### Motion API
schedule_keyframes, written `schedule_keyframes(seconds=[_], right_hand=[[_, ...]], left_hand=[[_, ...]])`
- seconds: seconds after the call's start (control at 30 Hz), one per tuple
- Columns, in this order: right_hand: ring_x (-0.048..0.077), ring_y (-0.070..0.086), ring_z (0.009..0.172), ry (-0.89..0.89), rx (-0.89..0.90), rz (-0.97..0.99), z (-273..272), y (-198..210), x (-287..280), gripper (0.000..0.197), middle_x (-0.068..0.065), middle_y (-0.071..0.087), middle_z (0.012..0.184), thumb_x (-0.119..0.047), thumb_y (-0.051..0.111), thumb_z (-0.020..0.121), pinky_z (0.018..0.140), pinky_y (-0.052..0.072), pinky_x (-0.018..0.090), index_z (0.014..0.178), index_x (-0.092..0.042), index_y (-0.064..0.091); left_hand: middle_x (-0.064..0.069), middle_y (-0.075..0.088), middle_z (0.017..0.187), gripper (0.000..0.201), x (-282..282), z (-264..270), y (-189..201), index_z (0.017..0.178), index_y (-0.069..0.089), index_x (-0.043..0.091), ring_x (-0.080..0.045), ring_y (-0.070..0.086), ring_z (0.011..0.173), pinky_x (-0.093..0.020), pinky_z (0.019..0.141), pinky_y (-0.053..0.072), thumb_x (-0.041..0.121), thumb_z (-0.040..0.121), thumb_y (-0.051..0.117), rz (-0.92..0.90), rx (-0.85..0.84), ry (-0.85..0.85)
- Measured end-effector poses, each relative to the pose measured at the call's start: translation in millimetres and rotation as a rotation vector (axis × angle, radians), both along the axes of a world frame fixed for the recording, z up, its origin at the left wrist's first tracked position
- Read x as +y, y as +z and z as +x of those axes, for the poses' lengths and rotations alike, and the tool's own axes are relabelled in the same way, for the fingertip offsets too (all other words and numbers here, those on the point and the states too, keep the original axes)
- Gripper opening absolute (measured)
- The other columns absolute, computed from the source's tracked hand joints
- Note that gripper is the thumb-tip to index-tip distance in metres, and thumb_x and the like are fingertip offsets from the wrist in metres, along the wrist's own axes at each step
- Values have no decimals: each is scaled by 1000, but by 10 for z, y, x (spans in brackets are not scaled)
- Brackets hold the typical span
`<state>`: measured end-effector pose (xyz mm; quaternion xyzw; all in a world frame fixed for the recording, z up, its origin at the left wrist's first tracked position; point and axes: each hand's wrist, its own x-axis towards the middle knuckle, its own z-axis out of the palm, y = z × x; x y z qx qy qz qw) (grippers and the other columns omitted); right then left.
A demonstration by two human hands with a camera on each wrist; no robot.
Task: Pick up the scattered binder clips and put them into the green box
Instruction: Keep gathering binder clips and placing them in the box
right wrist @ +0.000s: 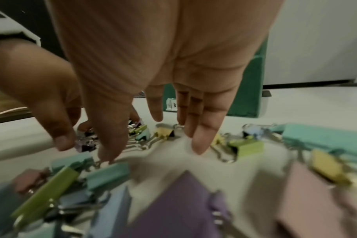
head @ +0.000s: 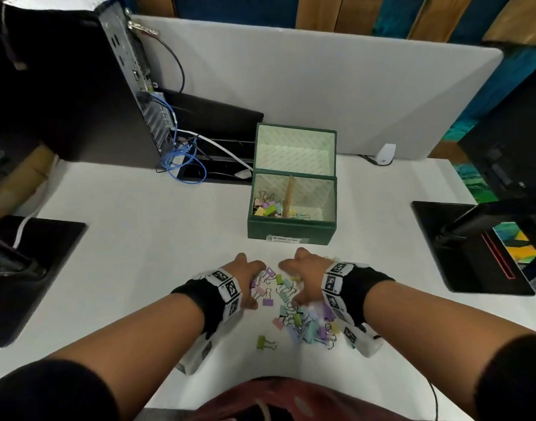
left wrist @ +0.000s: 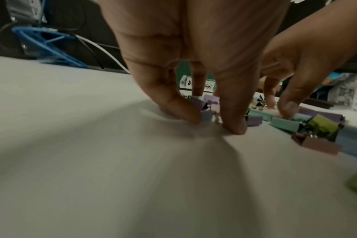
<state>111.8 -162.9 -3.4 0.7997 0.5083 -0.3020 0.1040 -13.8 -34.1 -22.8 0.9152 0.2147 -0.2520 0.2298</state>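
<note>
The white desk surface [head: 139,238] carries the square dark-green lidded cardboard box [head: 291,230], already partly filled. In front of it lie the scattered pastel metal binder clips [head: 294,320]. Left hand [head: 247,279] and right hand [head: 303,276] flank them, fingers extended, fingertips down, nothing grasped. Rake inward, then lift together (wire handles interlock; expect clumps).

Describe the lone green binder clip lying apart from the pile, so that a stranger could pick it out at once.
Start at the green box on the white desk and come toward the person, past both hands, to the pile of pastel binder clips. The lone green clip lies by itself on bare desk just left of the pile's near end, touching no other clip.
</note>
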Motion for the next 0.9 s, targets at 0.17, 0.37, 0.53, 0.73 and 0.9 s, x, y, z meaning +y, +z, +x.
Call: schedule_keyframes(seconds=[0.17,0.37,0.53,0.73,0.9], right_hand=[[31,49,114,16,-15,107,-77,-55,116,71,8,40,127,-48,70,71,90,48,39,132,-28,40],[28,48,111,39,-11,78,-142,-118,190,78,7,43,121,-51,73,67,86,47,39,134,-30,38],[29,51,105,-17,74,110,-120,-135,237,54,9,43,116,-32,71,75,79,44,32,124,-28,48],[22,50,85,-44,116,74,-53,-120,299,31,1,40,97,-9,63,73,64,38,26,99,-23,56],[30,55,92,-34,141,62,26,-97,309,23,4,45,95,-10,65,72,72,44,32,72,-24,47]], left_hand=[[-7,36,114,75,-9,37,2,122,42,24,-29,55,100,-36,87,49,40,60,81,81,-72,81],[-7,34,119,81,26,7,-23,128,38,36,-31,39,115,-44,94,47,47,59,79,135,13,47],[-9,42,117,60,34,55,-56,120,51,28,-30,53,108,-37,92,48,35,67,78,38,-39,74],[-4,40,104,51,83,159,-37,112,53,21,-27,58,99,-27,78,43,27,68,78,-35,-31,16],[-1,40,97,40,128,214,-75,103,56,23,-29,57,99,-30,79,45,28,69,76,-44,-4,-18]])
